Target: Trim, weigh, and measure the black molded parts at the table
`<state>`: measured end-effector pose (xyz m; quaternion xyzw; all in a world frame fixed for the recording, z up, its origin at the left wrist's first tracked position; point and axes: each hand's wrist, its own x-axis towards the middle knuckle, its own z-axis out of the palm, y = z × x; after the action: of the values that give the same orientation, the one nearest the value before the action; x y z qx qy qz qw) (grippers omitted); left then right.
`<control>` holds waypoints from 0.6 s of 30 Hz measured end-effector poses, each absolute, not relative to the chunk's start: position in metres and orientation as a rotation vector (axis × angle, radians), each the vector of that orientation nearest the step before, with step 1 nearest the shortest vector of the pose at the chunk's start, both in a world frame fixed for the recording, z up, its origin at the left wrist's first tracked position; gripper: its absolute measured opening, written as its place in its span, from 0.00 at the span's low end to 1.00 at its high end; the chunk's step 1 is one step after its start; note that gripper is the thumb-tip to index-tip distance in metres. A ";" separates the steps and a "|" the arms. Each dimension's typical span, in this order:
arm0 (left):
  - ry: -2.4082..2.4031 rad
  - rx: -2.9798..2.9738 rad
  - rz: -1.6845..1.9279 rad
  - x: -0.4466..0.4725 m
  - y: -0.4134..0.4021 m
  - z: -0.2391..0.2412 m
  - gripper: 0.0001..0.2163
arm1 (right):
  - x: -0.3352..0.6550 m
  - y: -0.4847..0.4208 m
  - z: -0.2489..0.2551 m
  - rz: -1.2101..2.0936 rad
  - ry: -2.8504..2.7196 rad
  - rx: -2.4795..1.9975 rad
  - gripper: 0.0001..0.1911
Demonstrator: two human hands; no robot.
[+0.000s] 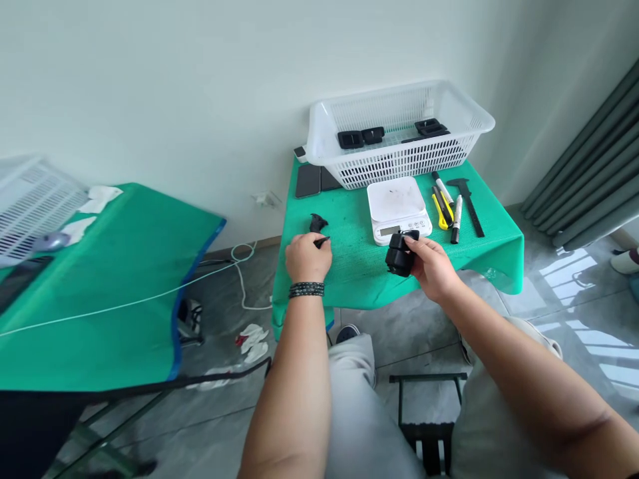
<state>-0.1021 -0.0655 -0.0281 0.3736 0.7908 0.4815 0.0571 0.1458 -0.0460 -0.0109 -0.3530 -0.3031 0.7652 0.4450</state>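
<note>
Pinches blocky black plastic part, likely light, stiff, best side-held, in right grip near green-covered desk's front edge; clenches small black piece in left grip.

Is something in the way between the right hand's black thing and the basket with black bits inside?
Yes, the white scale sits on the green cloth between the black thing in the right hand and that basket. The basket's near wall rises behind it.

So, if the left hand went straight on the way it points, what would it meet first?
Likely the irregular black piece on the green cloth, just beyond the left hand, though depth is hard to judge.
</note>
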 end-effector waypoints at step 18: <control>1.285 1.574 1.459 0.017 -0.113 0.028 0.19 | 0.136 -0.052 -0.014 2.036 -0.621 -0.771 0.20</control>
<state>0.0171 -0.1129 0.0277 0.5974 0.4877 0.5535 0.3146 0.1364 -0.0519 -0.0136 -0.3084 -0.2483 0.8141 0.4248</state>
